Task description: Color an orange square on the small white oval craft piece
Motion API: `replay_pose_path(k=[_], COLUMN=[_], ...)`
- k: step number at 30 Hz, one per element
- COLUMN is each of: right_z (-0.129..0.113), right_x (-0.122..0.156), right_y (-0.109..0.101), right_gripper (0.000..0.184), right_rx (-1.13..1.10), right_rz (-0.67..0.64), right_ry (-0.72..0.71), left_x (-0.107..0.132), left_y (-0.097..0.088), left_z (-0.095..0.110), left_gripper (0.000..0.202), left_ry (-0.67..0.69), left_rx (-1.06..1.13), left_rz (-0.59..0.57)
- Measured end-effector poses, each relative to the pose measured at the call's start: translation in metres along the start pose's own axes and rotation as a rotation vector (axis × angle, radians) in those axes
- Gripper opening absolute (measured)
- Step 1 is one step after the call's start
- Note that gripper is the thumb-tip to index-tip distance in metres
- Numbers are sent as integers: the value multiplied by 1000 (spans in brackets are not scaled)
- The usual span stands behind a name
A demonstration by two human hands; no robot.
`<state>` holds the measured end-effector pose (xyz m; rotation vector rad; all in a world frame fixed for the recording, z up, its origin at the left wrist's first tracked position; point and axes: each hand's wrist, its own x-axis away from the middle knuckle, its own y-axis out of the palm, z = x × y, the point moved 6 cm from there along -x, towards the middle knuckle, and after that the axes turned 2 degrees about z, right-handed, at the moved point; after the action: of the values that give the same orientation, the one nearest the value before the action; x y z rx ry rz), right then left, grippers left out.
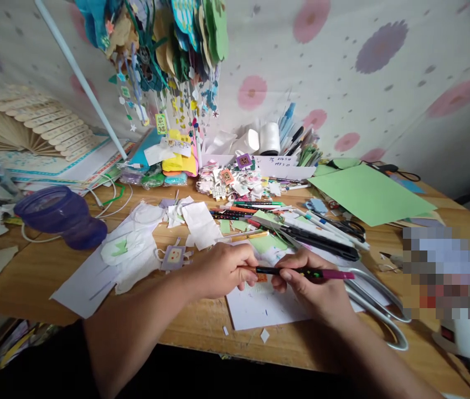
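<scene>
My left hand (pixel 223 268) is closed in a loose fist, its fingers curled round the tip end of a black pen with coloured dots and a magenta end (pixel 307 272). My right hand (pixel 310 285) pinches the same pen near its middle, holding it level above a white sheet of paper (pixel 259 307). A small orange piece (pixel 262 277) shows just under the pen between the two hands. Large grey-handled scissors (pixel 380 310) lie right of my right hand.
On the wooden table (pixel 201 324) are a purple cup on its side (pixel 62 215), white paper scraps (pixel 135 249), a small square paper charm (pixel 173 256), pens and pencils (pixel 259 209), a green sheet (pixel 367 194), a glue gun (pixel 461 335) and hanging paper ornaments (pixel 164 50).
</scene>
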<state>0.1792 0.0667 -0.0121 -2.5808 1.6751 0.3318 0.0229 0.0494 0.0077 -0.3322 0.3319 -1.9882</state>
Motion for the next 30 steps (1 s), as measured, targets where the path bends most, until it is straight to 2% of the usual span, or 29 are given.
replay_pose_path(k=[3,5,8,10,12,14,17,21,24,28,30], right_z=[5,7,6,6,8,10,11,8,-2,-16,-21], right_x=[-3,-5,-10,-13,-13,-13,-13,-11,-11,-12,-12], right_y=[2,2,-2,-10,-21,-29,-36,-34,-24,-3,5], right_gripper=[10,15,23,23,20,19,19,19,20,38,38], right_rx=[-115,-172,-174,-155,-125,-74,8,197,456,807,918], right_rz=[34,61,120,220,339,419,451,395,318,210,165], right_ry=[49,70,53,51,76,95,79,33,-93,-345,-395], left_x=[-1,-3,-6,-8,-10,-13,-16,-17,-15,-1,8], left_y=[-1,-8,-35,-56,-74,-84,-90,-92,-86,-57,-36], left_z=[2,2,-1,-8,-17,-26,-36,-38,-28,2,25], left_gripper=[6,7,9,8,7,6,5,5,9,13,12], left_ry=[31,71,130,131,94,52,23,33,94,210,347], left_rx=[88,97,-7,-69,-146,-219,-261,-246,-196,-151,-181], left_rz=[40,100,308,463,563,605,613,618,623,590,533])
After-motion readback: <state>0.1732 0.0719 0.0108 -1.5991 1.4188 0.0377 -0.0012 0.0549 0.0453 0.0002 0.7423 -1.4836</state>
